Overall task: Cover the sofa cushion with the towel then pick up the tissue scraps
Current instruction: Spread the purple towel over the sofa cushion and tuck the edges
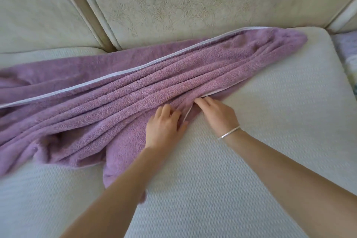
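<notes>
A purple towel (135, 91) with a pale trim lies bunched in long folds across the white textured sofa cushion (270, 102), running from the far right corner to the left edge. My left hand (164, 127) rests on the towel's near edge with fingers curled into the fabric. My right hand (216, 112), a silver bangle on its wrist, pinches the pale trimmed edge right beside the left hand. Most of the cushion in front of the towel is bare. No tissue scraps show in this view.
Cream embossed back cushions (193, 0) rise behind the seat, with a seam gap (90, 15) at the left. A patterned fabric (347, 60) peeks past the cushion's right edge.
</notes>
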{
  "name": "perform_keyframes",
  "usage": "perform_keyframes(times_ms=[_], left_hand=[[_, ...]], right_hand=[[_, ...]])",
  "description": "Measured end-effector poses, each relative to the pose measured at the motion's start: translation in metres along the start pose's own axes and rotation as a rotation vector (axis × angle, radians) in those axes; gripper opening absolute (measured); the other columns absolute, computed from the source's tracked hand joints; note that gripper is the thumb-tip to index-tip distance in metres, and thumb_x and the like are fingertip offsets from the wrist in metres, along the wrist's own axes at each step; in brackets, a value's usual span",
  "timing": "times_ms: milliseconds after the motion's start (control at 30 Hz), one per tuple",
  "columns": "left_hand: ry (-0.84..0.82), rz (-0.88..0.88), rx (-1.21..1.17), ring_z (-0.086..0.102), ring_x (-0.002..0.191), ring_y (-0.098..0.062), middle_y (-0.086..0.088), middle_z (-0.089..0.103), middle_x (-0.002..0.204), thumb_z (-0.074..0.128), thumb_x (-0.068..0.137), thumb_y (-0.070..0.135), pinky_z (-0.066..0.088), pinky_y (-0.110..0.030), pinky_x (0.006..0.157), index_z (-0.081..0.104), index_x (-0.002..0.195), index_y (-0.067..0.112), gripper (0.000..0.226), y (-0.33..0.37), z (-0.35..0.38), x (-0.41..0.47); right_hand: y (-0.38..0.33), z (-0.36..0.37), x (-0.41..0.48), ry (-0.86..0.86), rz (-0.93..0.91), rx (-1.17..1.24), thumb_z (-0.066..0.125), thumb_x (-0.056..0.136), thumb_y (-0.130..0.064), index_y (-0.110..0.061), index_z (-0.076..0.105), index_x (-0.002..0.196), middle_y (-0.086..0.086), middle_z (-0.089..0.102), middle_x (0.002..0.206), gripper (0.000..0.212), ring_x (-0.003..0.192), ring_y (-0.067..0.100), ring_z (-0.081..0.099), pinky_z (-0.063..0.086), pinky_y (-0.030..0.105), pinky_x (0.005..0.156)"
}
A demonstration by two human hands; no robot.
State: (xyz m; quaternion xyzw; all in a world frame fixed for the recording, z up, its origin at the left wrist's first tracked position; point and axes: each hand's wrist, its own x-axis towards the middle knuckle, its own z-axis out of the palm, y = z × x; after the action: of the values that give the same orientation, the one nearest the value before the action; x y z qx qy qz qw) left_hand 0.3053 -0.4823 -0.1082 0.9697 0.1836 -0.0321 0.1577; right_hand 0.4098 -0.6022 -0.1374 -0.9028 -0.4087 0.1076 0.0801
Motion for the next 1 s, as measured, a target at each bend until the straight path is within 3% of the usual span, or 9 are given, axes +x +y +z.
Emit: perform_keyframes(times_ms=[133, 200, 267, 433, 633, 800, 867, 933, 1000], left_hand=[[-0.098, -0.029, 0.027, 0.065, 0.074, -0.028, -0.009, 0.066, 0.077, 0.076, 0.067, 0.025, 0.05, -0.033, 0.049, 0.065, 0.085, 0.007, 0.028, 0.0, 0.0, -0.019], [-0.038, -0.028, 0.006, 0.065, 0.061, -0.024, -0.007, 0.065, 0.065, 0.08, 0.06, 0.017, 0.046, -0.027, 0.037, 0.066, 0.073, 0.007, 0.021, 0.0, 0.001, -0.021], [0.017, 0.008, -0.051, 0.064, 0.053, -0.022, -0.006, 0.063, 0.059, 0.083, 0.058, 0.012, 0.043, -0.025, 0.032, 0.067, 0.064, 0.008, 0.018, 0.001, 0.0, -0.023], [0.021, 0.028, -0.205, 0.065, 0.069, -0.029, -0.012, 0.066, 0.072, 0.071, 0.077, 0.012, 0.05, -0.034, 0.046, 0.071, 0.079, 0.007, 0.006, 0.009, 0.003, -0.036], [-0.039, 0.058, -0.299, 0.062, 0.093, -0.028, -0.01, 0.066, 0.097, 0.051, 0.092, 0.02, 0.048, -0.036, 0.068, 0.067, 0.101, 0.009, 0.021, 0.049, 0.023, -0.05], [-0.063, 0.011, -0.275, 0.061, 0.09, -0.029, -0.01, 0.066, 0.096, 0.048, 0.094, 0.018, 0.047, -0.035, 0.067, 0.065, 0.11, 0.012, 0.024, 0.071, 0.035, -0.058], [-0.058, -0.008, -0.27, 0.062, 0.087, -0.03, -0.011, 0.067, 0.094, 0.049, 0.093, 0.016, 0.048, -0.036, 0.065, 0.065, 0.11, 0.011, 0.023, 0.077, 0.038, -0.062], [-0.051, -0.03, -0.28, 0.061, 0.086, -0.03, -0.012, 0.067, 0.093, 0.051, 0.093, 0.014, 0.048, -0.036, 0.064, 0.066, 0.108, 0.009, 0.022, 0.089, 0.041, -0.069], [-0.049, -0.054, -0.3, 0.061, 0.085, -0.03, -0.011, 0.067, 0.092, 0.052, 0.092, 0.014, 0.047, -0.036, 0.062, 0.066, 0.105, 0.008, 0.02, 0.111, 0.048, -0.079]], right_hand=[[-0.006, -0.01, 0.013, 0.02, -0.01, -0.099, 0.051, 0.089, -0.012, -0.014, 0.052, 0.119, 0.01, 0.067, 0.102, 0.029, 0.082, 0.032, 0.069, 0.049, 0.036, 0.053], [-0.013, -0.017, 0.014, 0.072, -0.03, -0.18, 0.076, 0.066, -0.007, -0.011, 0.067, 0.094, 0.01, 0.071, 0.067, 0.029, 0.045, 0.031, 0.066, 0.044, 0.028, 0.032], [-0.016, -0.022, 0.013, 0.109, -0.035, -0.199, 0.084, 0.05, -0.003, -0.01, 0.068, 0.07, 0.01, 0.065, 0.046, 0.027, 0.028, 0.03, 0.057, 0.04, 0.023, 0.025], [-0.011, -0.033, -0.004, 0.082, -0.043, -0.21, 0.088, 0.034, -0.002, -0.009, 0.064, 0.056, 0.007, 0.056, 0.034, 0.033, 0.021, 0.026, 0.051, 0.035, 0.017, 0.023], [0.023, -0.048, -0.055, -0.019, -0.04, -0.219, 0.09, 0.029, -0.002, -0.01, 0.067, 0.055, 0.008, 0.054, 0.036, 0.036, 0.021, 0.023, 0.05, 0.031, 0.015, 0.021], [0.052, -0.045, -0.089, -0.036, -0.1, -0.265, 0.09, 0.034, -0.01, -0.012, 0.067, 0.052, 0.005, 0.057, 0.04, 0.03, 0.024, 0.017, 0.053, 0.03, 0.013, 0.022], [0.057, -0.043, -0.097, 0.021, -0.186, -0.289, 0.075, 0.052, -0.011, -0.011, 0.064, 0.05, 0.006, 0.06, 0.045, 0.011, 0.027, 0.015, 0.055, 0.031, 0.012, 0.023], [0.068, -0.039, -0.105, 0.079, -0.24, -0.28, 0.047, 0.062, -0.013, -0.011, 0.064, 0.049, 0.007, 0.065, 0.051, 0.021, 0.03, 0.015, 0.056, 0.03, 0.012, 0.023], [0.084, -0.043, -0.115, 0.085, -0.262, -0.3, 0.052, 0.06, -0.01, -0.01, 0.065, 0.051, 0.007, 0.065, 0.051, 0.016, 0.031, 0.016, 0.056, 0.031, 0.013, 0.023]])
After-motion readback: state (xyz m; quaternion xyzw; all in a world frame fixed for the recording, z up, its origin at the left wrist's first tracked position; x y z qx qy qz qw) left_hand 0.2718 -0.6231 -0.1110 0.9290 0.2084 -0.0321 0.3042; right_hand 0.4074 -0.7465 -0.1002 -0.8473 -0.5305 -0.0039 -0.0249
